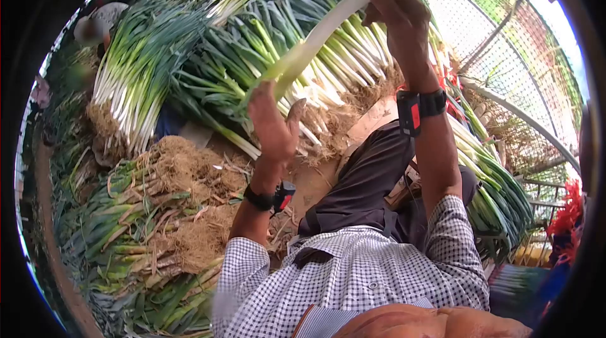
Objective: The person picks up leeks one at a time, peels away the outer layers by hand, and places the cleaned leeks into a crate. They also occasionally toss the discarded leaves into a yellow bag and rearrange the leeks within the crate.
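A long, pale strip (338, 19), whitish at the top and light green at its lower end, slants across the upper middle; it looks like a leek leaf. My right hand (401, 25) is raised at the upper right, its fingers closed on the upper part of the strip. Near the green lower end is my left hand (274, 124), with fingers stretched out and thumb apart. Its fingertips are at the strip's edge, and whether they touch it is unclear. Both wrists wear black bands with a red-marked device.
Leeks (353, 54) with white stalks lie behind the hands. More leeks (136, 79) are at the upper left, where a person (110, 16) is partly visible. Rooty, trimmed bundles (183, 237) lie at the lower left. A wire fence (505, 41) stands at the right.
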Action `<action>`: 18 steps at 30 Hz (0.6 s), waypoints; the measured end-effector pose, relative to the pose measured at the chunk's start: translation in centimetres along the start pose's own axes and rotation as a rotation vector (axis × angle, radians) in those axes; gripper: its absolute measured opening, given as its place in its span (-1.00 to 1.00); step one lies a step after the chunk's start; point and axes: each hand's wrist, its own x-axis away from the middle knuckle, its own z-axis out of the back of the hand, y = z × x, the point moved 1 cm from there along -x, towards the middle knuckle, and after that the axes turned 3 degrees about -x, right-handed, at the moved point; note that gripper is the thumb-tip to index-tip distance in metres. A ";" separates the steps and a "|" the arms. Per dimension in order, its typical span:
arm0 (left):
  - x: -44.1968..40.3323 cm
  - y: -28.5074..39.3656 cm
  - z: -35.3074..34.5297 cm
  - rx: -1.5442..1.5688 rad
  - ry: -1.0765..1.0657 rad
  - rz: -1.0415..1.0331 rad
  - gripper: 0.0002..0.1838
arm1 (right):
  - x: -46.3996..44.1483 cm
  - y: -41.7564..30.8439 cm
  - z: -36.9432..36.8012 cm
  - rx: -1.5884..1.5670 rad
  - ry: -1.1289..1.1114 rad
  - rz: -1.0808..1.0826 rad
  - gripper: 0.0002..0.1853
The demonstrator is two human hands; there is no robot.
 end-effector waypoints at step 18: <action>-9.4 3.4 -8.0 1.183 -0.476 0.493 -0.70 | 8.7 8.4 4.5 0.374 -0.419 -0.125 -0.38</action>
